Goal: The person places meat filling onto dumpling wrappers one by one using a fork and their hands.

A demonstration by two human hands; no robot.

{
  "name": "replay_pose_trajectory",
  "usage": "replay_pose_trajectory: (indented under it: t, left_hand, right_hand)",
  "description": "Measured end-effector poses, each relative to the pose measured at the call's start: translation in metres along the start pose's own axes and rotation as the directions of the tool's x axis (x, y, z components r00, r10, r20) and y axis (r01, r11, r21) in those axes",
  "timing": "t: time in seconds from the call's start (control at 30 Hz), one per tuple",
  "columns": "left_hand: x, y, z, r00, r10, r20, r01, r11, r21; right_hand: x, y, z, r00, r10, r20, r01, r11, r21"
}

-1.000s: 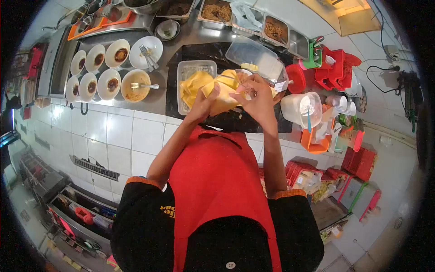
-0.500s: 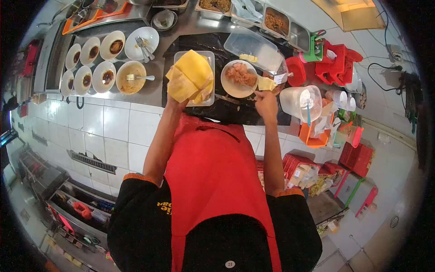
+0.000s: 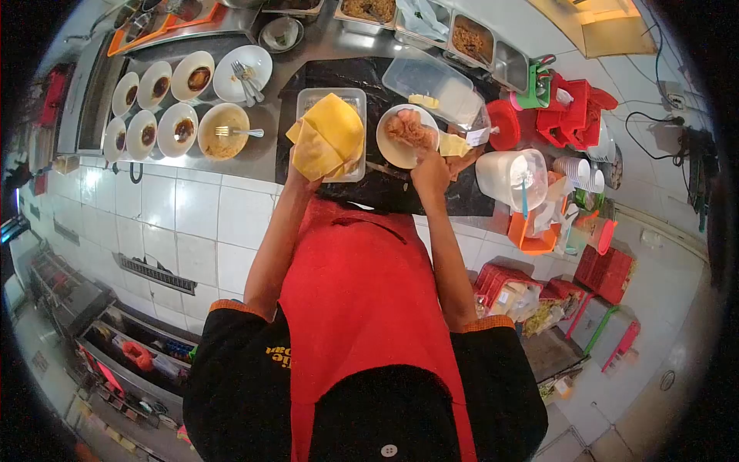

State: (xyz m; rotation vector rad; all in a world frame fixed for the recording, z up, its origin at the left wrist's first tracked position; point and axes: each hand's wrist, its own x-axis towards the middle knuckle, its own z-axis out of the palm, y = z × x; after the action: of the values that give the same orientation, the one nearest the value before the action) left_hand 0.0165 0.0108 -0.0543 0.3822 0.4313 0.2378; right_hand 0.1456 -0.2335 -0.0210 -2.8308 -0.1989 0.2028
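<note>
Over a clear plastic tub (image 3: 331, 94), my left hand (image 3: 302, 179) is closed on thin yellow dough wrappers (image 3: 331, 131), its fingers mostly hidden beneath them. My right hand (image 3: 431, 173) is closed at the near right rim of a white bowl (image 3: 391, 154). It grips a thin metal utensil whose end reaches into the bowl; whether it is a spoon or a knife I cannot tell. Pinkish minced filling (image 3: 410, 128) lies in the bowl. Just right of the bowl is a pale yellow piece (image 3: 454, 145), beside my right hand.
Several bowls with dark sauce (image 3: 177, 131) stand at the left, beside a plate with forks (image 3: 231, 69). A clear lidded box (image 3: 423, 73) lies behind the filling bowl. At the right are a white-powder tub (image 3: 500, 177), red baskets (image 3: 570, 108) and stacked cups (image 3: 581, 173). Metal food pans (image 3: 469, 38) line the back.
My right hand has moved left and closer to the filling bowl, now covering most of the utensil. The wrappers in my left hand have shifted slightly, with a fold now hanging toward me.
</note>
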Motion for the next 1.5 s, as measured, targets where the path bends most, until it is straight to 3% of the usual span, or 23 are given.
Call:
replay_pose_trajectory:
  t: [0.07,0.2,0.27,0.37,0.43,0.5,0.57,0.7,0.77,0.83,0.9,1.0,1.23,1.3,1.33,1.4,1.43,1.47,1.5]
  left_hand:
    - [0.000,0.003,0.002,1.000,0.004,-0.022,-0.004,0.999,0.032]
    - [0.000,0.003,-0.005,0.999,-0.043,-0.005,0.043,0.999,0.000]
    - [0.002,0.003,-0.012,0.999,-0.047,0.014,0.047,0.999,0.009]
    - [0.002,0.003,-0.010,0.999,-0.041,-0.027,0.044,0.992,0.119]
    - [0.004,0.001,-0.013,0.999,-0.035,-0.018,0.035,0.999,0.015]
    - [0.005,0.003,-0.018,0.999,-0.042,-0.014,0.043,0.998,0.042]
    - [0.005,0.004,-0.019,0.999,-0.051,-0.008,0.052,0.996,0.067]
    - [0.001,0.009,-0.015,1.000,-0.026,0.011,0.025,0.998,0.060]
    - [0.000,0.010,-0.016,1.000,-0.027,-0.005,0.027,0.996,0.084]
    - [0.000,0.010,-0.018,0.999,-0.012,-0.043,0.018,0.992,0.128]
    - [-0.001,0.010,-0.019,0.999,-0.021,-0.049,0.025,0.996,0.086]
    - [0.000,0.009,-0.017,0.998,-0.019,-0.061,0.023,0.998,0.057]
    - [0.001,0.006,-0.023,0.999,-0.016,-0.043,0.019,0.998,0.067]
    - [0.001,0.005,-0.023,0.999,-0.022,-0.042,0.024,0.999,0.032]
    - [0.002,0.006,-0.023,0.999,-0.025,-0.043,0.025,1.000,-0.003]
    - [-0.006,0.011,-0.008,0.996,-0.038,-0.076,0.044,0.996,0.076]
    - [-0.006,0.012,-0.003,0.993,-0.046,-0.109,0.063,0.986,0.154]
    - [-0.004,0.010,0.001,0.994,-0.041,-0.106,0.058,0.986,0.157]
    - [-0.002,0.007,0.003,0.994,-0.022,-0.103,0.045,0.972,0.230]
  right_hand:
    - [-0.004,-0.002,-0.012,0.993,-0.094,0.066,0.094,0.996,0.014]
    - [0.004,0.006,-0.011,0.998,-0.015,0.061,0.012,0.999,0.050]
    - [0.006,-0.003,-0.014,0.992,-0.100,0.077,0.099,0.995,0.024]
    - [0.013,-0.004,0.011,0.991,-0.003,0.133,0.005,1.000,-0.015]
    - [0.010,-0.009,0.020,0.996,0.000,0.085,-0.002,1.000,0.024]
    - [0.007,-0.015,0.020,0.999,0.002,0.039,-0.004,0.998,0.064]
    - [-0.001,-0.022,0.004,0.976,-0.073,0.204,0.059,0.996,0.074]
    - [-0.003,-0.002,0.003,0.972,-0.056,0.227,0.041,0.997,0.070]
    - [0.011,0.029,0.025,0.970,-0.180,0.161,0.121,0.939,0.322]
    - [0.014,0.028,0.016,0.971,-0.133,0.200,0.063,0.945,0.322]
    - [0.010,0.028,0.003,0.983,-0.140,0.123,0.110,0.969,0.219]
    - [0.007,0.031,0.018,0.983,-0.176,0.058,0.160,0.962,0.222]
    - [-0.008,-0.003,0.009,0.985,-0.067,0.158,0.069,0.998,-0.007]
    - [-0.008,0.003,0.013,0.956,-0.276,0.103,0.267,0.960,0.087]
    - [-0.002,0.015,0.023,0.956,-0.277,0.100,0.269,0.959,0.088]
    - [0.014,0.049,0.042,0.904,-0.411,0.116,0.281,0.777,0.563]
    - [0.014,0.048,0.027,0.905,-0.411,0.111,0.283,0.777,0.563]
    - [0.014,0.048,0.011,0.906,-0.293,0.304,-0.014,0.697,0.717]
    - [0.011,0.041,-0.008,0.834,-0.219,0.507,-0.322,0.552,0.769]
